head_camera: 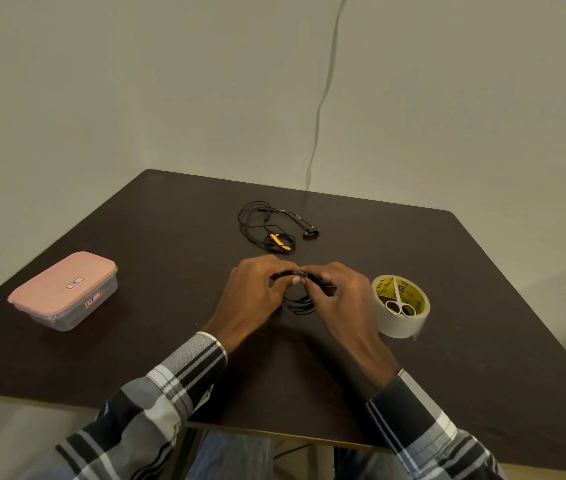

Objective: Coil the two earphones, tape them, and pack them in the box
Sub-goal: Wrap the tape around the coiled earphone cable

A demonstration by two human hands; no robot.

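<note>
Worktop [170, 341]: dark brown, matte, flat, with a pale edge at the near side.

Two earphones, both thin black cable. One earphone set [276, 226] lies loose in irregular loops at the far centre of the worktop, with a small yellow tab among the loops and its buds out to the right. The second, a coiled earphone [298, 303], is bunched into a small round coil between the two hands, just above the worktop.

One box [63, 292]: rectangular, rounded corners, clear plastic body, pink lid on, two small labels. It sits well apart on the left.

One tape roll [401, 306]: wide, pale translucent tape on a yellow printed core, lying flat just beside the right hand. One pair of small metal scissors [400, 301] rests across the core opening.

Left hand [257, 292]: fingers curled, thumb and fingertips pinching the top of the coil, a narrow grip. Right hand [338, 296]: fingers curled inward, pinching the same coil from the other side. Both sleeves are plaid, black, grey and white.
</note>
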